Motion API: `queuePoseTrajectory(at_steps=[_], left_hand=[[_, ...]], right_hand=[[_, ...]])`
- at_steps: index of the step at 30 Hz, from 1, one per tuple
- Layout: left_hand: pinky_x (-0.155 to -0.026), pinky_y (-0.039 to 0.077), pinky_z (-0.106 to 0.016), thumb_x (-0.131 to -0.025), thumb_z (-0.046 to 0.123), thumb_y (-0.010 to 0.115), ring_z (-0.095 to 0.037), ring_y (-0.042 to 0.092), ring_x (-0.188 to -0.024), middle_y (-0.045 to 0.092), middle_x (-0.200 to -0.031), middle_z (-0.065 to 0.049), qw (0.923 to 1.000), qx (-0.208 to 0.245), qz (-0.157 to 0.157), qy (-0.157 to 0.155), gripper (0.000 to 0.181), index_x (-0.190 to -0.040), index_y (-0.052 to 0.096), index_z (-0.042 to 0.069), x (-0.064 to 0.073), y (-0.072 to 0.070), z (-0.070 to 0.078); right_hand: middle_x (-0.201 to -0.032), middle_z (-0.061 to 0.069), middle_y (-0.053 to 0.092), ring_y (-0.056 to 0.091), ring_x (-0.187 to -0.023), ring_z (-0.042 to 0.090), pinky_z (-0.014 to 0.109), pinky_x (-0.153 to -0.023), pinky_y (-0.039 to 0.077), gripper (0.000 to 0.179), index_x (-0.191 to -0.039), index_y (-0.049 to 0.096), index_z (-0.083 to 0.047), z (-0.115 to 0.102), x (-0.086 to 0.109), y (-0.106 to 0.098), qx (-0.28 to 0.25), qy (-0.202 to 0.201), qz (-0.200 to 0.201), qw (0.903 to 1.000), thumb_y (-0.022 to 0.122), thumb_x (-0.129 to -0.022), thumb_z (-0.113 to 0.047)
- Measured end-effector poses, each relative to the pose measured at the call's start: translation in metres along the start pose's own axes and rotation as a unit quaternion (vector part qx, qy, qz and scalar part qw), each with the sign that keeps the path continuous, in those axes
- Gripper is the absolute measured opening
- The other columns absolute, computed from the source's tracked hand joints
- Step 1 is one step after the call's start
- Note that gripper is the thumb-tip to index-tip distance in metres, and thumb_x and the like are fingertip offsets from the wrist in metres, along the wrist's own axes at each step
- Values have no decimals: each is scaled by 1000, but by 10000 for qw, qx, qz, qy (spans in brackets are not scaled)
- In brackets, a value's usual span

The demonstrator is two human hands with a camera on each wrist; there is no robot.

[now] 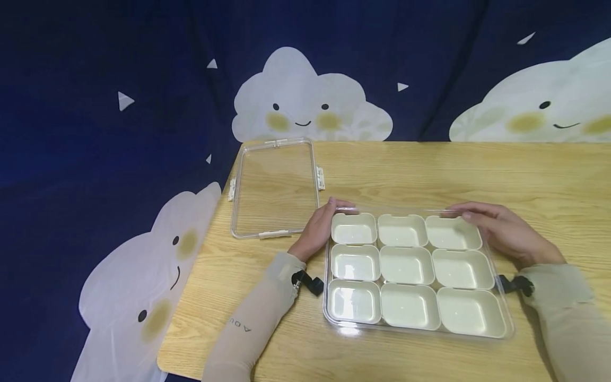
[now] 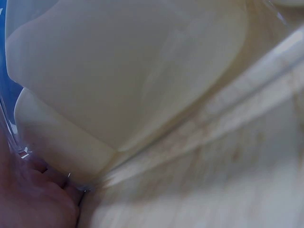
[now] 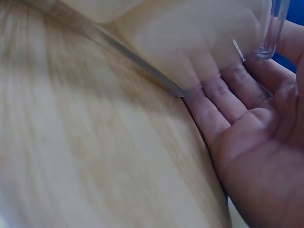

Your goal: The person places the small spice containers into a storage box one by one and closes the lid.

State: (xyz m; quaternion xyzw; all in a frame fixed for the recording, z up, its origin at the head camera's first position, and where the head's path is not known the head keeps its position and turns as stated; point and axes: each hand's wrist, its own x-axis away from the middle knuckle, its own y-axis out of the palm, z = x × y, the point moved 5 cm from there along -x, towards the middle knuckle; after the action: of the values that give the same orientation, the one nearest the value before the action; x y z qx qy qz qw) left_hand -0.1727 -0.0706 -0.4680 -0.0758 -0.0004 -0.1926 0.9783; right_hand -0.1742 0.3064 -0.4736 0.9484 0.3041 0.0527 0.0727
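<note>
A clear plastic box (image 1: 326,302) holds several cream cups (image 1: 408,265) in three rows of three, all with nothing in them. My left hand (image 1: 316,229) grips the box's far left corner, thumb up at the rim. At the far right corner my right hand (image 1: 508,233) holds the box, its thumb on the top edge. In the right wrist view, the right hand's fingers (image 3: 223,102) reach round the outside of the clear wall, low by the table. The left wrist view shows the left hand (image 2: 40,202) against the box's corner, its fingertips partly hidden.
A clear lid (image 1: 274,193) with cream clips on its sides lies on the wooden table (image 1: 458,170), behind and left of the box. The table's left edge runs beyond the lid. A dark blue curtain (image 1: 162,48) with white clouds hangs behind.
</note>
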Motion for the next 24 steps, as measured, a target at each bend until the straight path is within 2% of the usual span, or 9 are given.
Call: queuePoseTrajectory(at_steps=[6, 13, 19, 24], left_hand=[[-105, 56, -36, -112, 54, 13, -27, 70, -125, 71, -136, -11, 10000, 78, 0, -53, 72, -140, 60, 7, 1, 0, 1], [-113, 50, -39, -110, 58, 11, -25, 66, -131, 72, -135, -11, 9999, 95, 135, 14, 77, -141, 59, 6, 3, -2, 1], [-110, 53, -39, -111, 55, 13, -28, 68, -128, 71, -136, -13, 9990, 359, 173, -181, 73, -142, 59, 8, 3, -1, 2], [-112, 51, -40, -111, 57, 14, -26, 67, -129, 70, -138, -9, 9987, 209, 335, -311, 72, -141, 61, 12, 2, -2, 6]], right_hand=[[-140, 3, 69, 66, -129, 10, 27, -99, 59, 39, -146, 47, 11, -1, -1, 0, -18, -60, 34, 10000, 35, -111, 0], [-140, 2, 70, 69, -125, 10, 29, -95, 61, 39, -146, 49, 9, -2, -2, 2, -25, 109, 141, 9998, 37, -112, -7], [-138, 1, 71, 70, -123, 10, 29, -94, 61, 38, -144, 52, 8, -1, -1, 2, -71, 147, 237, 9996, 38, -112, -6], [-137, 0, 71, 70, -123, 9, 29, -94, 61, 38, -143, 51, 9, -1, 1, 3, 43, 114, 302, 9995, 39, -112, -8]])
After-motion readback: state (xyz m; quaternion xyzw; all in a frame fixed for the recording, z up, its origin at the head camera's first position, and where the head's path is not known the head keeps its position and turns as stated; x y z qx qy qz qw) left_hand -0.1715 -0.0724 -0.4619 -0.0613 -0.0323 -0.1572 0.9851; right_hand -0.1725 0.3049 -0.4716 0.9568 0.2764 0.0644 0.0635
